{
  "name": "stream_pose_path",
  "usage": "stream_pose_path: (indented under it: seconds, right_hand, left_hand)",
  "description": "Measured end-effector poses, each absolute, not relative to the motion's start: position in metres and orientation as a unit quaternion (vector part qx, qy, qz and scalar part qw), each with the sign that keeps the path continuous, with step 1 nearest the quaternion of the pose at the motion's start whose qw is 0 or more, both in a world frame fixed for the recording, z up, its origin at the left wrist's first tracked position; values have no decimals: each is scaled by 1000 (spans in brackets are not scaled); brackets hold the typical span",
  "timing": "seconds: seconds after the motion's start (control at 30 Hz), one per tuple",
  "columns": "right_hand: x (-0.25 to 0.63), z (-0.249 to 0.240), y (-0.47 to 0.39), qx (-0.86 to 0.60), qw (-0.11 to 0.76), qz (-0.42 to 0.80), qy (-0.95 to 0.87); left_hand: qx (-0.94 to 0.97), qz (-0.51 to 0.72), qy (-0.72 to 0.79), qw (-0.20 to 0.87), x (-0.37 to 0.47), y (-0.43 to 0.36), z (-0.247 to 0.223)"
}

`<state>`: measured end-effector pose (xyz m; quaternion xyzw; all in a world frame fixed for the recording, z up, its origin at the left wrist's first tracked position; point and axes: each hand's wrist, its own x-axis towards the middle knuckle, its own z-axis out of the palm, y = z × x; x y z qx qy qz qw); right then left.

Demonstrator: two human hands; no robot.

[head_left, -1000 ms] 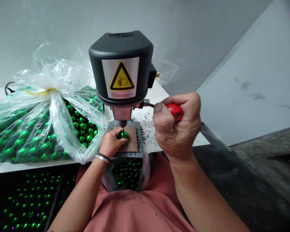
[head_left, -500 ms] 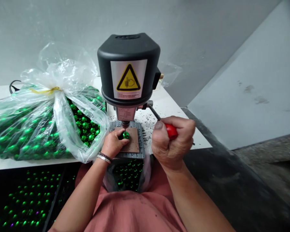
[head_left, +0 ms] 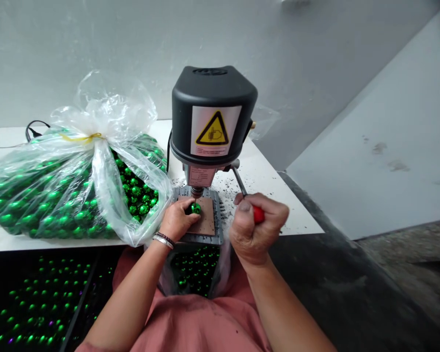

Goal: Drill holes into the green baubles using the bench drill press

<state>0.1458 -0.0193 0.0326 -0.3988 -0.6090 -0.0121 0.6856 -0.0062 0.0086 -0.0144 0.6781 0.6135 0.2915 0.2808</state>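
Observation:
A black drill press [head_left: 214, 93] with a yellow warning label stands on the white table. Beneath its bit, my left hand [head_left: 176, 220] pinches a shiny green ball [head_left: 195, 209] between thumb and fingers, on a brown board [head_left: 208, 222] over the grey base. The bit is at the top of the ball; whether it has entered cannot be made out. My right hand [head_left: 257, 227] is closed round the red knob [head_left: 258, 214] of the press's metal lever, to the right of the base.
A clear bag [head_left: 106, 171] full of green balls, tied with yellow, lies on the table [head_left: 300, 210] at left. Dark shavings lie around the base. More green balls sit below the table edge, at lower left and in a bag on my lap.
The view has shifted, so the press and bag appear farther right. My right hand and the lever knob sit slightly lower and closer to the press. Both hands keep their hold.

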Motion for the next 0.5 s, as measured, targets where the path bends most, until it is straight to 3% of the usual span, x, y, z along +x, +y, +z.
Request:
stream_pose_path:
  seconds: [0.13,0.27,0.4,0.5]
  right_hand:
    - [145,37,-19,-393,693,-23,-604]
    - [144,81,-11,-444,691,-100,-561]
    - [145,120,1,-487,669,-56,-559]
    - [147,124,5,-502,663,-14,-554]
  left_hand:
    - [680,284,618,275,-5,9,-14]
    - [676,295,620,269,-5,8,-17]
    - [667,312,616,279,-14,-3,-12]
    - [700,251,577,338,-27,-22,4]
